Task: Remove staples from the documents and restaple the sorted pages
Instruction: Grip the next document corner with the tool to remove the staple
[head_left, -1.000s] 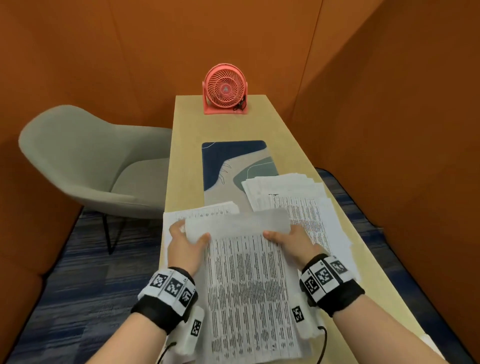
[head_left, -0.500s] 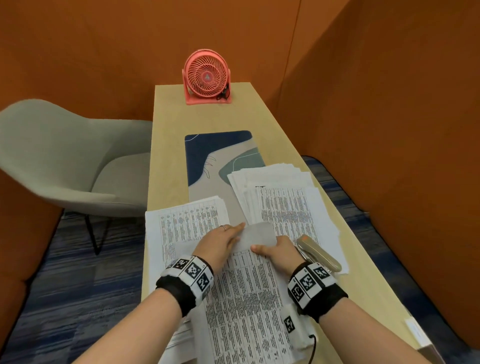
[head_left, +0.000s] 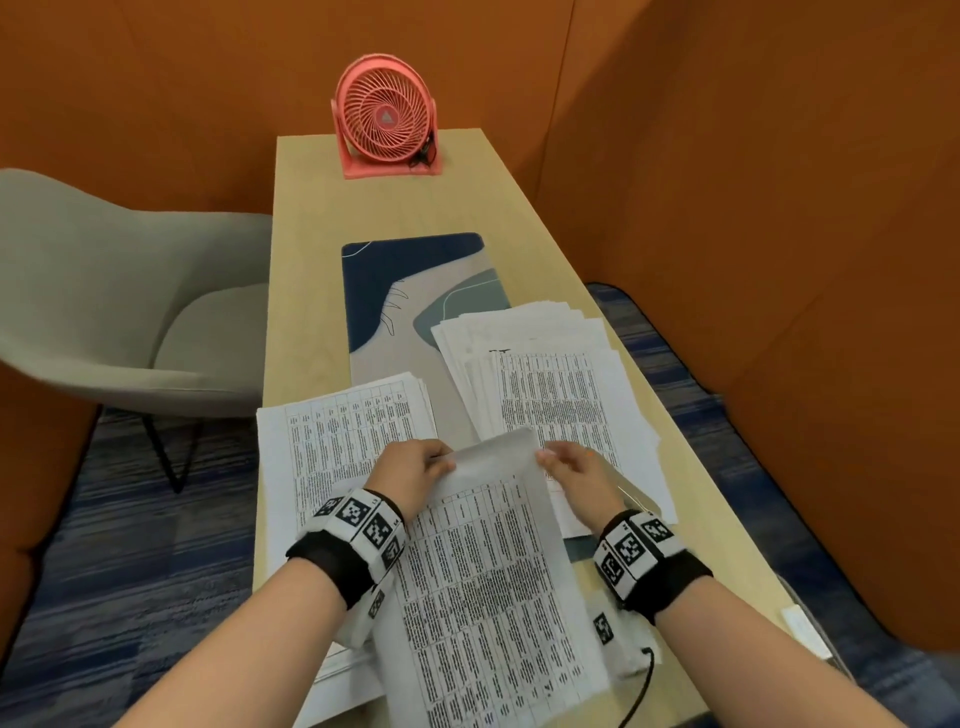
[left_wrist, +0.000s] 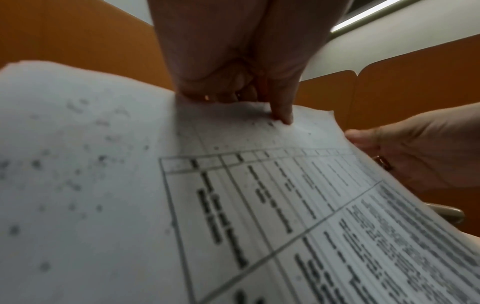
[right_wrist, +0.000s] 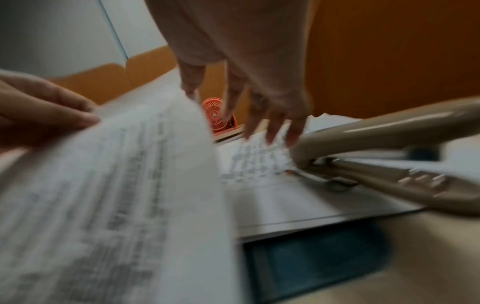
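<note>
paper sheet (head_left: 483, 571) pinched at its eleven o'clock corner by the left hand (head_left: 410, 467); right hand (head_left: 579, 475) loose, fingers spread.

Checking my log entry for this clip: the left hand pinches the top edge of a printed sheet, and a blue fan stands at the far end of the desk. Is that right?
Not quite: the head view shows the fan is coral pink, not blue. The left hand does pinch the top edge of the printed sheet.

Pink fan (head_left: 385, 118), desk mat (head_left: 410, 291), grey chair (head_left: 119, 296).
</note>
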